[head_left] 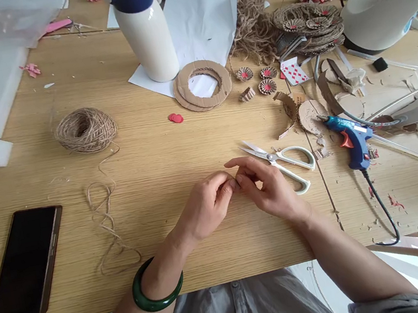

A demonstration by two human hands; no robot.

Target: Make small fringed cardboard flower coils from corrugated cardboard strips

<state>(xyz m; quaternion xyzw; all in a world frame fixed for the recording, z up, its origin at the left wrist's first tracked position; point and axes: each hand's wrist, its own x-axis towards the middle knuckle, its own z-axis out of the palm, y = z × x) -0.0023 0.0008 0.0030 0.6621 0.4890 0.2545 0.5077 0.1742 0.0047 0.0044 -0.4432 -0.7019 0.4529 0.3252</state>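
Above the table's front middle, my left hand and my right hand meet at the fingertips. Both are closed in a pinch, thumb against fingers, and a small dark bit shows between them, too small to name. Just beyond my right hand lie white-handled scissors, blades partly apart. A ball of jute twine sits to the left, and its loose tail curls down the table. Two cardboard rings are stacked further back, with red paper discs near them.
A blue glue gun with its cord lies right, among cardboard scraps. Small corrugated rosettes and a playing card are behind. A white jug stands at the back, a phone at left.
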